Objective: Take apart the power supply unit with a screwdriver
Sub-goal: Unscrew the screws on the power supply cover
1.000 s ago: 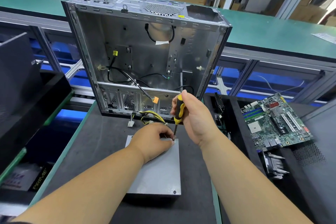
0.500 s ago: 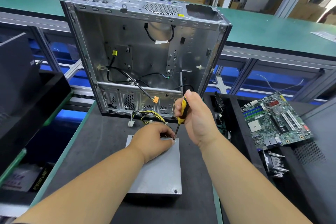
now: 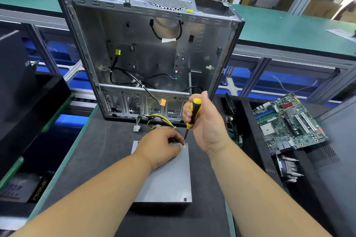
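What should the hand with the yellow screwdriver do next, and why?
Probably keep turning. The right hand grips the screwdriver, its tip at the far right corner of the power supply unit, while the left hand steadies there.

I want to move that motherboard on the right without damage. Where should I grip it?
By my judgement, pinch the motherboard by its bare outer edges, coming from above at the near-left and far-right sides. It lies tilted, component side up, so slots and sockets crowd the face; only the rim looks safe.
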Demonstrator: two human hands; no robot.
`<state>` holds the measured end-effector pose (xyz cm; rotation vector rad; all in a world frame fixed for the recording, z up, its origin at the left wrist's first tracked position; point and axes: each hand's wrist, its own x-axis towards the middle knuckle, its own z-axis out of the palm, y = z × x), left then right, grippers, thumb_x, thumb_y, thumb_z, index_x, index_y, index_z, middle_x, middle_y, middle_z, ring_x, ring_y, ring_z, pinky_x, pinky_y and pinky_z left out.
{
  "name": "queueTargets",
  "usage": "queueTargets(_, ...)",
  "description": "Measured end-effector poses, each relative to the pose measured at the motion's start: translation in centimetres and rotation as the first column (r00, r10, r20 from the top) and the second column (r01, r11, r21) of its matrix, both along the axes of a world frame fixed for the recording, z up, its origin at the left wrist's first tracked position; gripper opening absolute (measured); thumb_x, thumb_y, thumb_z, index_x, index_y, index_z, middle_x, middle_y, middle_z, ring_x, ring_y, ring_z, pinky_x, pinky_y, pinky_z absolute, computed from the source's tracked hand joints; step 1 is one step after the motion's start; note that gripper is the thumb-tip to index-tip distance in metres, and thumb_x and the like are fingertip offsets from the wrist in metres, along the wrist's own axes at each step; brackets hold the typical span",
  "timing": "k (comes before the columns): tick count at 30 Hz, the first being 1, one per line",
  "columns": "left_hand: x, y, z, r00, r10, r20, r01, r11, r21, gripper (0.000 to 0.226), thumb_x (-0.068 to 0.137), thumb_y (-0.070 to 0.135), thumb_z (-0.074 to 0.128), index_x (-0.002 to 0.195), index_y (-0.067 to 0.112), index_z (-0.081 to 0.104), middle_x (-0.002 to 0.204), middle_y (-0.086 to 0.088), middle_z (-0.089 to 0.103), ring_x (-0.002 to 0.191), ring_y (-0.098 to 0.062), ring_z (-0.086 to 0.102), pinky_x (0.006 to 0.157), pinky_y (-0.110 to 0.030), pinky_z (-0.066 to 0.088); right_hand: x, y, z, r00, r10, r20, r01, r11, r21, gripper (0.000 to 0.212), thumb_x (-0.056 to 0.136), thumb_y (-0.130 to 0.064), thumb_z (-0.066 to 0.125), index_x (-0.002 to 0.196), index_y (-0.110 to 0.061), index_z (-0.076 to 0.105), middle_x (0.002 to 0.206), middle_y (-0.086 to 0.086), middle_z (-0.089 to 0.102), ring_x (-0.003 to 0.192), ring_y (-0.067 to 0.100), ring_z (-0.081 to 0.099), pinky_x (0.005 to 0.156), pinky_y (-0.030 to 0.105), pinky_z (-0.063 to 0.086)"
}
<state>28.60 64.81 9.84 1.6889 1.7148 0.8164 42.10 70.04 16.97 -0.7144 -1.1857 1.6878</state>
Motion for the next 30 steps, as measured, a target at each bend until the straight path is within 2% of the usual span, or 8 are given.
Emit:
queueTargets(3,0.0,0.0,0.0,1.0,0.002,0.003,-0.002,1.0,-0.003,0.011,0.078,0.034,0.071,0.075,0.043,0.065,0.09,0.019,0.065,0.094,0.001,0.058,0.087,-0.033,0.051,0.1,-0.2,0.0,0.996,-0.016,0.091,0.012,0.999,0.046,0.024,0.092,-0.037,0.051,0.081,-0.016,0.047,0.071,0.0,0.052,0.065,0.016,0.045,0.072,0.032,0.036)
queueTargets(7,0.0,0.0,0.0,1.0,0.007,-0.012,-0.007,1.0,-0.009,0.009,0.078,0.036,0.071,0.077,0.043,0.066,0.091,0.02,0.065,0.095,0.0,0.058,0.087,-0.033,0.051,0.4,-0.3,0.5,0.995,-0.004,0.102,0.003,1.0,0.011,0.03,0.094,-0.037,0.051,0.087,-0.01,0.062,0.078,0.001,0.062,0.073,0.017,0.057,0.083,0.038,0.045)
queueTargets(13,0.1,0.0,0.2,1.0,0.003,-0.031,-0.004,1.0,-0.021,0.014,0.078,0.036,0.07,0.072,0.046,0.063,0.091,0.021,0.065,0.093,0.003,0.057,0.087,-0.031,0.051,0.2,-0.5,0.7,0.999,-0.009,0.036,0.012,0.997,-0.08,0.057,0.108,-0.038,0.025,0.085,-0.004,0.065,0.064,0.004,0.047,0.06,0.014,0.044,0.069,0.027,0.038)
queueTargets(16,0.3,0.0,0.3,1.0,0.023,-0.019,-0.023,0.999,-0.032,0.011,0.077,0.039,0.071,0.072,0.047,0.064,0.092,0.02,0.065,0.091,0.003,0.058,0.086,-0.03,0.051,0.4,-0.6,0.5,0.999,-0.026,-0.023,0.024,0.995,-0.092,0.042,0.104,-0.043,0.037,0.09,-0.008,0.056,0.066,0.002,0.046,0.061,0.014,0.043,0.068,0.026,0.038)
queueTargets(19,0.4,0.0,0.2,0.999,0.047,-0.009,-0.048,0.998,-0.038,0.011,0.077,0.039,0.071,0.071,0.046,0.065,0.092,0.02,0.065,0.091,0.004,0.057,0.084,-0.028,0.05,0.6,-0.7,0.2,0.996,-0.072,0.043,0.074,0.996,-0.04,0.023,0.094,-0.035,0.055,0.089,-0.014,0.049,0.071,0.0,0.051,0.067,0.015,0.046,0.07,0.026,0.041)
queueTargets(24,0.5,0.0,0.1,0.998,0.067,-0.011,-0.068,0.997,-0.046,0.01,0.077,0.039,0.073,0.072,0.045,0.066,0.092,0.02,0.065,0.091,0.003,0.058,0.082,-0.025,0.049,1.2,-0.6,0.6,0.996,-0.04,0.075,0.041,0.999,-0.017,0.022,0.094,-0.028,0.051,0.089,-0.009,0.061,0.079,0.002,0.061,0.078,0.018,0.058,0.08,0.032,0.043)
queueTargets(26,0.6,0.0,0.1,0.997,0.07,-0.03,-0.071,0.996,-0.047,0.008,0.077,0.039,0.072,0.074,0.044,0.067,0.092,0.02,0.065,0.091,0.004,0.057,0.081,-0.024,0.048,1.1,-0.7,1.1,0.999,-0.009,0.037,0.01,1.0,-0.007,0.025,0.087,-0.027,0.047,0.088,-0.006,0.061,0.075,0.007,0.054,0.074,0.019,0.053,0.076,0.029,0.043)
queueTargets(30,0.7,-0.1,0.3,0.996,0.069,-0.05,-0.071,0.996,-0.046,0.009,0.077,0.04,0.072,0.074,0.045,0.065,0.092,0.02,0.065,0.09,0.004,0.057,0.077,-0.022,0.045,0.5,-0.6,1.2,1.0,-0.019,-0.006,0.019,1.0,-0.022,0.019,0.096,-0.017,0.037,0.088,-0.008,0.051,0.063,0.006,0.041,0.062,0.017,0.038,0.066,0.029,0.033)
